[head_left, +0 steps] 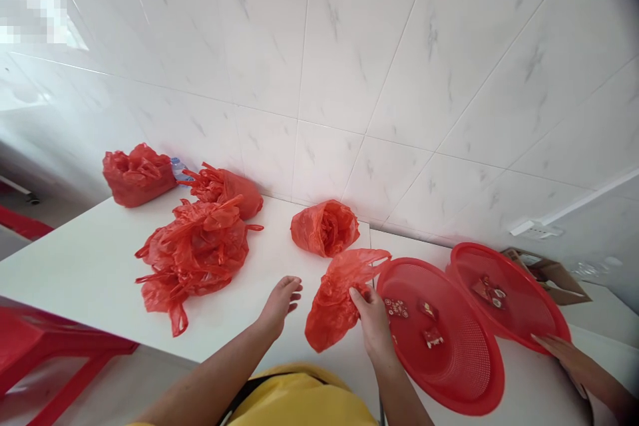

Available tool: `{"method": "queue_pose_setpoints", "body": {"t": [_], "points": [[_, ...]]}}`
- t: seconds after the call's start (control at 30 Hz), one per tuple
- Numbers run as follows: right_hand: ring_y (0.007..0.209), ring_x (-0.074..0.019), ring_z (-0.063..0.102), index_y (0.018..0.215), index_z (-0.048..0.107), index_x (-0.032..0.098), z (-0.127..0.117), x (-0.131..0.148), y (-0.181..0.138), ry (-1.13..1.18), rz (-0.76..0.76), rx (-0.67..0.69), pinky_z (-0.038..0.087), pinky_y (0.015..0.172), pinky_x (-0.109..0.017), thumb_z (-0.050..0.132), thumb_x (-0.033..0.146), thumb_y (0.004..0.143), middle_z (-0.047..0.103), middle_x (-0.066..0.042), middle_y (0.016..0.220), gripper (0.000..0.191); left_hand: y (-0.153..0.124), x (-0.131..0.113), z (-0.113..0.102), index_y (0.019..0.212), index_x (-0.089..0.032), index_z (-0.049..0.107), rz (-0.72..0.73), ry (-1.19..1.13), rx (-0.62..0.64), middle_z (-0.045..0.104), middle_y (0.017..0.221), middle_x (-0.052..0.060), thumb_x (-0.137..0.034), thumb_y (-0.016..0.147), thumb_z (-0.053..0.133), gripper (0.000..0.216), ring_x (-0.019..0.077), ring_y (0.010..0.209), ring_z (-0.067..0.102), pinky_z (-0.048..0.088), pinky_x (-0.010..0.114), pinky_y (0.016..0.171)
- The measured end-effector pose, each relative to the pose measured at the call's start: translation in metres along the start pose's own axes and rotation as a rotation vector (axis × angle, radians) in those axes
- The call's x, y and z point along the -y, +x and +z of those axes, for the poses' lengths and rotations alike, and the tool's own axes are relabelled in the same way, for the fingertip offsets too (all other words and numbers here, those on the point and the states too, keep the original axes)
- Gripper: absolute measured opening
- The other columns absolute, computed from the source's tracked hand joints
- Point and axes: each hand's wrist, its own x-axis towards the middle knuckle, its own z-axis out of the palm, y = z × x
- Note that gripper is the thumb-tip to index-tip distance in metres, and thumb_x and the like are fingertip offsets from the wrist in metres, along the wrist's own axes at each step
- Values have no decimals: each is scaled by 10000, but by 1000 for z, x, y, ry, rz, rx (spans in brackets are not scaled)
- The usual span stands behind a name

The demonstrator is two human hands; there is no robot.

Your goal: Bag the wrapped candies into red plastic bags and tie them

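In the head view, a crumpled red plastic bag [334, 296] hangs from my right hand [368, 309], its thin film pinched between thumb and fingers. What the bag contains, if anything, I cannot make out. My left hand [282, 303] is left of that bag, apart from it, fingers spread with nothing in them. A rolled-up red bag [324, 227] sits behind both hands, near the wall. Just right of my right hand is a round red plastic basket [459, 353] with several small red packets [432, 337] in it.
On the left of the white table [64, 259] lie a pile of red bags [200, 249] and a full red bag [137, 176]. At right, another person's hand [559, 349] touches a second red basket [539, 299]; a cardboard box [566, 283] stands behind. A red stool [54, 336] is lower left.
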Motion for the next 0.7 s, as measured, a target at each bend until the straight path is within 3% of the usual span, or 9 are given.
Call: {"method": "queue_pose_setpoints", "body": {"t": [0.07,0.17,0.23,0.3,0.37,0.47,0.63,0.7], "points": [[566,-134,443,719,524,217,1,5,-1,-174,-86,-71,376,542,-256,647,517,728,516,45,615,324,-3,-7,2,818,-206,541,112,71,-23,576,772,-25,-399,756,615,215,104,648,526,392,233,606],[565,-126,408,696,464,228,11,13,-8,-236,-139,-33,354,516,-243,640,490,732,473,58,603,319,-11,-16,17,905,-199,570,226,245,153,591,822,-2,-428,732,657,300,118,651,538,412,243,569],[590,-127,422,727,473,225,19,15,-13,-199,-136,76,368,526,-237,629,487,747,503,50,644,305,-15,-17,29,1041,-196,557,162,296,287,612,980,51,-469,683,715,477,150,740,585,444,256,578],[605,-130,429,747,491,221,23,14,-16,-188,-130,184,382,539,-236,632,493,745,518,44,663,307,-15,-16,38,1060,-187,543,54,255,342,615,1045,82,-490,641,753,557,178,811,611,469,273,613],[607,-132,424,731,488,219,21,9,-16,-210,-135,217,383,545,-237,640,498,732,503,46,649,318,-11,-13,39,902,-173,542,-14,154,323,635,906,59,-499,641,746,464,170,768,617,480,289,640],[603,-136,432,707,469,220,7,2,-11,-272,-140,112,380,553,-243,612,510,743,509,41,653,325,-1,-13,29,736,-190,463,-12,59,226,590,705,-3,-516,672,694,405,133,654,597,484,296,654],[656,-167,509,794,541,214,-18,1,-5,-358,-200,-28,395,595,-263,519,485,814,601,3,732,272,9,-22,8,753,-200,467,82,125,60,615,812,28,-506,716,635,351,175,787,618,474,332,730],[655,-175,520,810,560,213,-21,5,-5,-395,-207,-20,394,593,-269,497,457,828,616,-8,737,253,6,-26,7,866,-203,514,248,242,-60,615,976,61,-442,692,680,339,225,957,596,462,379,813]]}}
